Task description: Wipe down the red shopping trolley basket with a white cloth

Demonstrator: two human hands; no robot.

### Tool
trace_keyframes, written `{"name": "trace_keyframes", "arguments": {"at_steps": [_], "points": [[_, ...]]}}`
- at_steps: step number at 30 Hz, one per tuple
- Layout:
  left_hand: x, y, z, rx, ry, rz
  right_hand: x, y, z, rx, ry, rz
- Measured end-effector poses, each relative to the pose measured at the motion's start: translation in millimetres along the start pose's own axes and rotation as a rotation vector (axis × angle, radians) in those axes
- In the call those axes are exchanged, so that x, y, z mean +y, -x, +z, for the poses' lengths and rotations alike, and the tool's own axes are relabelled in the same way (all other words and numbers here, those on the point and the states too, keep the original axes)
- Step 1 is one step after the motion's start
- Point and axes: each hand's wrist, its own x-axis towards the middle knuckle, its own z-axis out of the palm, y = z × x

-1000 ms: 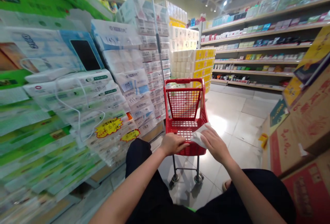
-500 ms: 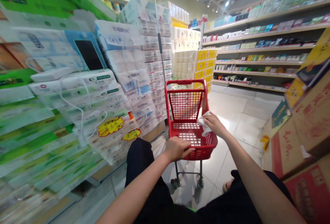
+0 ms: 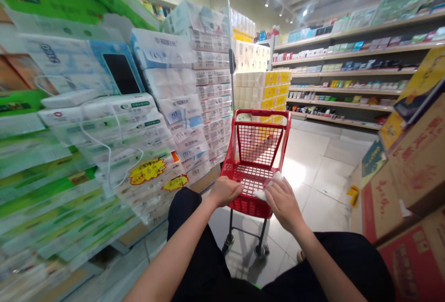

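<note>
A red shopping cart [image 3: 259, 139] with a grid basket and dark legs on casters stands in front of my knees, turned slightly. My left hand [image 3: 225, 191] is closed round the near left part of the basket rim. My right hand [image 3: 283, 200] presses a white cloth [image 3: 260, 194] against the near right corner of the rim; its fingers are bent over the cloth, which hides part of the rim. A thin metal pole [image 3: 229, 28] rises behind the cart's left side.
Stacked tissue packs [image 3: 139, 121] line the left, with a phone [image 3: 121, 73] and a white cable on them. Cardboard boxes [image 3: 417, 153] stand at the right. Stocked shelves [image 3: 347, 72] run along the back.
My right hand has moved with the cloth from the basket's right side to its near corner. The cart has turned, and my left hand has shifted slightly left along the rim.
</note>
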Motion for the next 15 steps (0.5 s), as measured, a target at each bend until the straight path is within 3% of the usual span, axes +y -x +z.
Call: {"name": "trace_keyframes", "arguments": {"at_steps": [5, 10, 15], "points": [[-18.1, -6.2, -14.7, -0.061, 0.050, -0.091, -40.9, 7.4, 15.3, 0.034, -0.032, -0.059], [13.0, -13.1, -14.8, 0.016, 0.194, -0.249, -62.7, 8.4, 21.0, -0.008, -0.060, -0.172], [31.1, -7.9, -17.1, 0.060, 0.301, -0.377, -46.6, -3.2, 12.4, -0.097, -0.068, -0.271]]}}
